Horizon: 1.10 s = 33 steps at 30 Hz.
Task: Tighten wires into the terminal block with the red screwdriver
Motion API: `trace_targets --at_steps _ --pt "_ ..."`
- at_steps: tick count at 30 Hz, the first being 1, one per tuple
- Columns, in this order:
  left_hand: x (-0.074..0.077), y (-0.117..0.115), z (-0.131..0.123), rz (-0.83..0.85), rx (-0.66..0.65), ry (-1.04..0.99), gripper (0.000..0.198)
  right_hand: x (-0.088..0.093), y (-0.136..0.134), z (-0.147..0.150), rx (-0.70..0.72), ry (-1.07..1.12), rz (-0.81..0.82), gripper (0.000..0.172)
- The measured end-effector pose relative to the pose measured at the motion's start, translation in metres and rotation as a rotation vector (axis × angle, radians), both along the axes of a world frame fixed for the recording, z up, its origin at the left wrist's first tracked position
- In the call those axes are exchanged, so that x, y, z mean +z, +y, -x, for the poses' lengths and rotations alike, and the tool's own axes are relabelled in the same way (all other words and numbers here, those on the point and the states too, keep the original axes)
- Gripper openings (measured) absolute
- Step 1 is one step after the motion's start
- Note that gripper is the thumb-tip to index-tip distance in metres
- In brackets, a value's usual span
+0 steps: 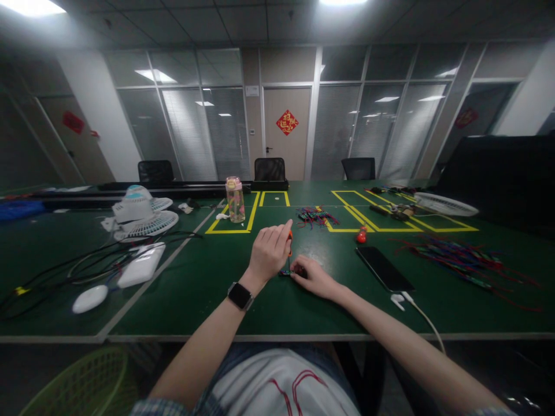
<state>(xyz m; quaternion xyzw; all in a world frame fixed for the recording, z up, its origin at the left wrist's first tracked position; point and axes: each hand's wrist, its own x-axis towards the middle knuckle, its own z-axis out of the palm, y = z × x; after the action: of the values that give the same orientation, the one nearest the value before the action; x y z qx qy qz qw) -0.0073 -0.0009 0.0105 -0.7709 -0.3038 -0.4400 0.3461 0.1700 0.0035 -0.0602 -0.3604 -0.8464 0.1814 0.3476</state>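
Observation:
My left hand [269, 249], with a dark watch [240, 296] on its wrist, is wrapped round a screwdriver [290, 236]. Its orange handle shows past my fingers, and its thin shaft points straight down. At the lower end of the shaft lies a small green circuit board [285, 273] on the table. My right hand [313, 277] rests on the tabletop, fingers curled and pinching the board's right end. Dark wires seem to be tucked under those fingers; most of that is hidden. Whether the tip touches the board is too small to tell.
Beyond my hands lies a heap of wired boards [316, 216]; another wire bundle [463, 260] is at right. Nearby are a phone [384, 268], a small red-orange object [361, 234], a bottle [235, 199], a white fan [143, 214] and a power bank [141, 266] with cables.

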Motion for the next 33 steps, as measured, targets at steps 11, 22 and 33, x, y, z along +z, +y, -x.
trace_targets --at_steps 11,22,33 --pt "0.001 -0.003 0.000 0.014 -0.064 0.015 0.041 -0.003 0.002 -0.001 0.009 0.001 -0.006 0.009" --pt "-0.003 0.009 -0.013 1.047 -0.919 -0.985 0.035 0.001 0.000 -0.001 -0.009 -0.040 0.020 0.009" --pt "-0.002 -0.001 -0.001 0.199 -0.078 0.059 0.051 -0.008 0.005 -0.001 0.012 -0.004 -0.039 0.011"
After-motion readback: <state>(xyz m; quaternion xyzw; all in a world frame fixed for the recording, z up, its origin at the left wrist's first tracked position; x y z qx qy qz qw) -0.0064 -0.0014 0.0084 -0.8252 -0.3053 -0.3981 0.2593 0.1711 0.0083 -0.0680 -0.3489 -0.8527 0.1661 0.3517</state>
